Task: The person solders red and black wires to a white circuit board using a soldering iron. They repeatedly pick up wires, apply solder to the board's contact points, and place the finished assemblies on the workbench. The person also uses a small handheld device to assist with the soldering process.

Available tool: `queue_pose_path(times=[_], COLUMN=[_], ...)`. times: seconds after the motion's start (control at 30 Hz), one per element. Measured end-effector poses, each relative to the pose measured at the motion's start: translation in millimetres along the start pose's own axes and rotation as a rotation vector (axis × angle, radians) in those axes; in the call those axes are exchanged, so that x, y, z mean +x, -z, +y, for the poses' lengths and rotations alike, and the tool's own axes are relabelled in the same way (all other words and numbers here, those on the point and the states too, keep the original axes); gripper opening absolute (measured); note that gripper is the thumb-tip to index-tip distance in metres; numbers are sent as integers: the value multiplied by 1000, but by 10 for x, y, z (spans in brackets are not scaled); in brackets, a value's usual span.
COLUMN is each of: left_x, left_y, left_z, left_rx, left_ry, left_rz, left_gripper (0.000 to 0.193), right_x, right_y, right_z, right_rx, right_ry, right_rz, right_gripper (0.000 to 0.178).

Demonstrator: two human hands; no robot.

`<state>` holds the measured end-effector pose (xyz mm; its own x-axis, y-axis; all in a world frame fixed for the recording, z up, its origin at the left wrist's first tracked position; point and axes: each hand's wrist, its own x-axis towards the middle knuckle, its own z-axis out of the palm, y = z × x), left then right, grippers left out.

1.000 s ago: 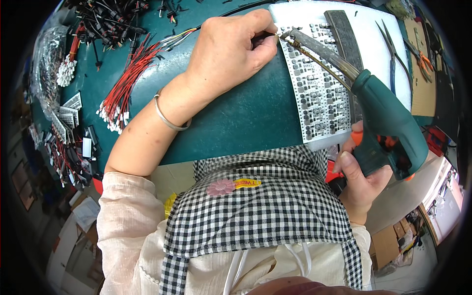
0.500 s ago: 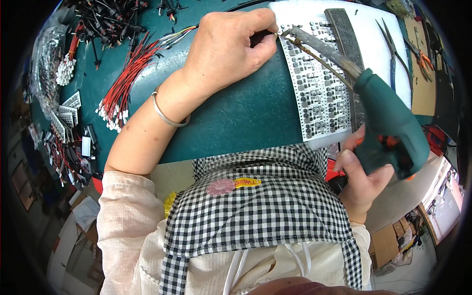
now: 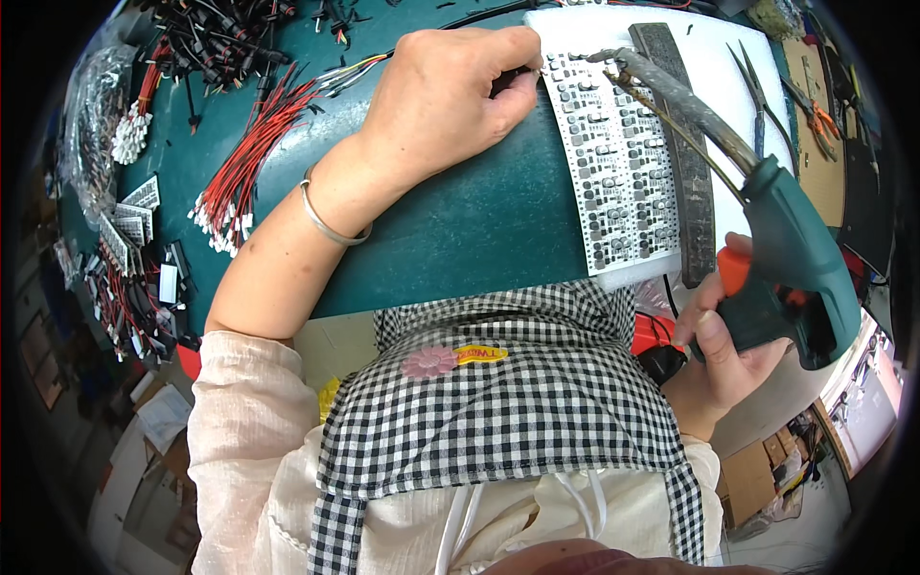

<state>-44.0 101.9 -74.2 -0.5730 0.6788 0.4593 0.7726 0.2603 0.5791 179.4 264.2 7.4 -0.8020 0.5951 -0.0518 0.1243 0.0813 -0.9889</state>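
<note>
My left hand (image 3: 450, 105) is closed in a pinch at the upper left edge of a white circuit-board panel (image 3: 606, 153) covered with small components. Whatever sits between its fingertips is hidden. My right hand (image 3: 728, 364) grips a green soldering gun (image 3: 800, 254) with a red trigger, held off to the panel's right. Its dark metal tip hangs over the top of the panel, away from my left fingers. A dark flat bar (image 3: 688, 163) lies along the panel's right side. Both rest on a white foam sheet (image 3: 704, 57).
On the green tabletop (image 3: 460, 230), red wires with white connectors (image 3: 254, 158) lie left of my arm. Black connector leads (image 3: 216, 43) are heaped at the far left. Long-nose pliers (image 3: 757, 96) and orange-handled cutters (image 3: 819, 120) lie at the right.
The soldering gun has moved right and toward me with my right hand, its tip drawing away from my left fingertips. My left hand has stayed nearly in place.
</note>
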Motion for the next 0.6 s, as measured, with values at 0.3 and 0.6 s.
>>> queue_pose_path(times=[0.3,0.6], left_x=[25,14], left_y=[98,36], left_z=[-50,-43], left_rx=[-125,54], left_ry=[74,-155], left_rz=[-95,-49], left_gripper=[13,12], right_x=[-15,-25], right_y=[-27,65], right_z=[12,98], right_rx=[46,120], right_ry=[-22,-67], right_rz=[44,-32], right_gripper=[71,76])
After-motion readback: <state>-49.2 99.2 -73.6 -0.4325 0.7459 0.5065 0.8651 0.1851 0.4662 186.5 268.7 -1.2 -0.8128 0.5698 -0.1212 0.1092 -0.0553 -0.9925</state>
